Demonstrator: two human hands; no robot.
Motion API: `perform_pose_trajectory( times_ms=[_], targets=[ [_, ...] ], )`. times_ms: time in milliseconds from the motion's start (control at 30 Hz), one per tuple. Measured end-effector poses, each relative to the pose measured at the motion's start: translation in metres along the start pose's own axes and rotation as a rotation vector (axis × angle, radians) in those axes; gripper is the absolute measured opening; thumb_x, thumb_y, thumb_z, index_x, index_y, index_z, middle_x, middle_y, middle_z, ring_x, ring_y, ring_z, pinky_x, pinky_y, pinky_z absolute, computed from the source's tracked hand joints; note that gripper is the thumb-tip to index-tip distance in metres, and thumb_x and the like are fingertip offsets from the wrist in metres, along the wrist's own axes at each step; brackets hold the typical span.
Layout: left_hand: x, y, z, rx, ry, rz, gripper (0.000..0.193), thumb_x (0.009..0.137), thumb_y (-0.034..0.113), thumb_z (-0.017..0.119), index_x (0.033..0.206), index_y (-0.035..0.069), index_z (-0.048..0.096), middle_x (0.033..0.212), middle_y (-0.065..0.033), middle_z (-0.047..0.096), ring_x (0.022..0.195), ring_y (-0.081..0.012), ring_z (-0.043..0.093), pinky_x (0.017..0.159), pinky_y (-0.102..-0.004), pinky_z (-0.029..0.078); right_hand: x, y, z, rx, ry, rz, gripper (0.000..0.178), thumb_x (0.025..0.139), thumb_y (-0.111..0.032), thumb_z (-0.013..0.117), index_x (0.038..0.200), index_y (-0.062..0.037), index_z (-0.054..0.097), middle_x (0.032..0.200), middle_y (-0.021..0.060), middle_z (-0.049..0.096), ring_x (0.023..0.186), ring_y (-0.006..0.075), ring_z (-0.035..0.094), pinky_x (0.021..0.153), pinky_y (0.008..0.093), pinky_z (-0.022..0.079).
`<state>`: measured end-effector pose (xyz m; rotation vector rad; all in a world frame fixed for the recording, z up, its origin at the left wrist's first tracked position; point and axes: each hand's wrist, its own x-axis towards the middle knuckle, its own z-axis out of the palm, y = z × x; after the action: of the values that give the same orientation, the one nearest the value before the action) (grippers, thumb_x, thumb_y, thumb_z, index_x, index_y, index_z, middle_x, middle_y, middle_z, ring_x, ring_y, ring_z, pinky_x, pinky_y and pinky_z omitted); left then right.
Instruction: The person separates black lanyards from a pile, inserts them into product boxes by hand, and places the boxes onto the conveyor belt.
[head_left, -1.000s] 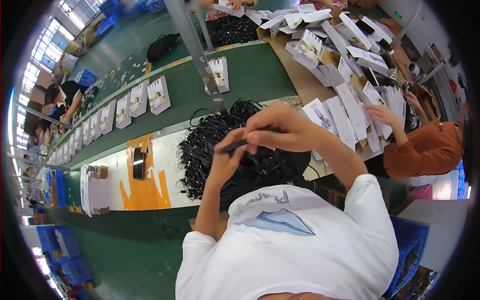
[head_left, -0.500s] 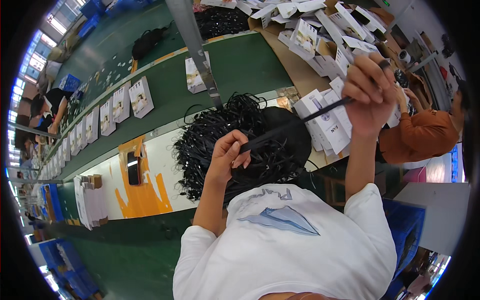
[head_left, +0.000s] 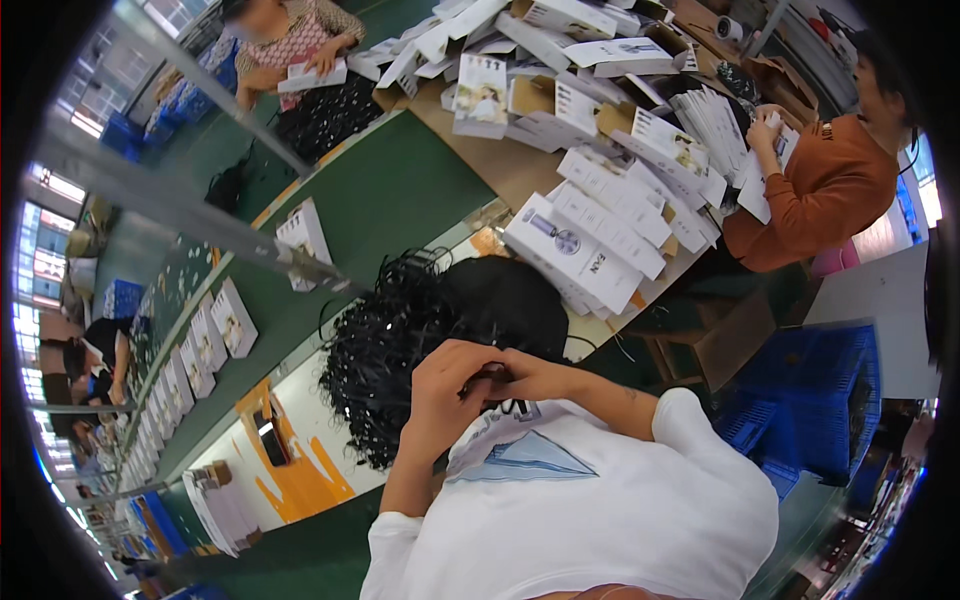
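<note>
My left hand [head_left: 440, 392] and my right hand [head_left: 535, 377] meet in front of my chest, fingers curled together. They close on a black strap [head_left: 493, 381], of which only small dark bits show between the fingers. Just beyond them on the bench lies a big tangled heap of shiny black straps [head_left: 365, 355]. A smooth, rounded black piece [head_left: 515, 300] lies against the right side of the heap.
White printed boxes [head_left: 575, 250] pile up right of the heap. More boxes [head_left: 232, 318] line the green belt [head_left: 390, 165]. A phone [head_left: 271, 440] rests on orange tape. Two co-workers handle boxes beyond. Blue crates [head_left: 800, 390] stand at right, a metal post [head_left: 200, 220] at left.
The strap was stretched between my hands, the right one raised far to the right. Now my right hand has come down and in to meet the left. The view has turned rightward.
</note>
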<state>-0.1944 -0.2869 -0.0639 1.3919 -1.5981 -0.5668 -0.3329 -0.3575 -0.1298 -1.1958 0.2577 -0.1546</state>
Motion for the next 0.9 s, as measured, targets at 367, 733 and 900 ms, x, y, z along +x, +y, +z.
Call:
perform_pose_trajectory(
  times_ms=[367, 733, 900],
  targets=[
    [0.057, -0.030, 0.129, 0.032, -0.041, -0.214, 0.028, 0.071, -0.006, 0.060, 0.098, 0.001, 0.055, 0.093, -0.0130, 0.054, 0.081, -0.0307, 0.058, 0.067, -0.0312, 0.049, -0.039, 0.001, -0.090, 1.263, 0.627, -0.207, 0.008, 0.090, -0.014, 0.044, 0.086, -0.0078, 0.049, 0.093, 0.0097, 0.055, 0.107, 0.0237, 0.050, 0.096, 0.0390, 0.038],
    [0.109, -0.097, 0.152, 0.264, -0.426, 0.039, 0.066, 0.065, 0.010, 0.073, 0.125, 0.009, 0.044, 0.133, -0.0136, 0.041, 0.126, -0.0355, 0.031, 0.101, -0.0476, 0.027, -0.095, 0.034, -0.167, 0.807, 1.004, -0.337, 0.017, 0.091, -0.023, 0.043, 0.081, -0.0103, 0.046, 0.056, -0.0046, 0.030, 0.044, 0.0057, 0.027, 0.040, 0.0209, 0.022],
    [0.112, -0.151, 0.169, 0.646, -0.531, 0.182, 0.074, 0.064, 0.009, 0.071, 0.130, 0.015, 0.037, 0.139, -0.0081, 0.032, 0.128, -0.0326, 0.028, 0.097, -0.0653, 0.018, -0.124, 0.070, -0.153, 0.823, 1.180, -0.285, 0.019, 0.093, -0.021, 0.038, 0.083, -0.0089, 0.049, 0.056, -0.0048, 0.032, 0.044, 0.0047, 0.028, 0.040, 0.0209, 0.021]
  ],
)
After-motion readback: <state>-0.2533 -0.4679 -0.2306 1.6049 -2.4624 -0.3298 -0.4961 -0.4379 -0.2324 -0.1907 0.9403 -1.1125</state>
